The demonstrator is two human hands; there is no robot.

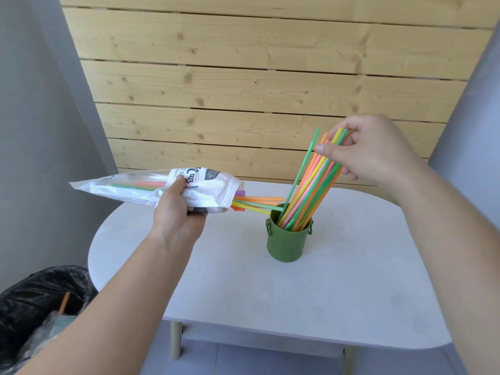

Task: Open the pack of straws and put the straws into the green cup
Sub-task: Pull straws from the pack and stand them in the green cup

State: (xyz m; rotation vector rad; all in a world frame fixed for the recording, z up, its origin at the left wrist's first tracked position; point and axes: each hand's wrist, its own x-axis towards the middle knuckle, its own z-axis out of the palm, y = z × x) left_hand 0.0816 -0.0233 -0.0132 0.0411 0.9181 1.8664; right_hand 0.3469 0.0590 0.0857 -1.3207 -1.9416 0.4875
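Observation:
A green cup [287, 244] stands on the white table [351, 293], right of centre. A bundle of coloured straws [311, 190] stands in it, leaning up to the right. My right hand [370, 150] pinches the upper ends of that bundle above the cup. My left hand [178, 212] grips a white plastic straw pack [151, 188] held level to the left of the cup. The pack's open end faces the cup, and several straws [257, 203] stick out of it, their tips reaching the cup's rim.
A bin lined with a black bag [40, 301] stands on the floor at the lower left, with an orange straw [64, 303] in it. A wooden plank wall [257, 77] rises behind the table. The table's front edge lies near my arms.

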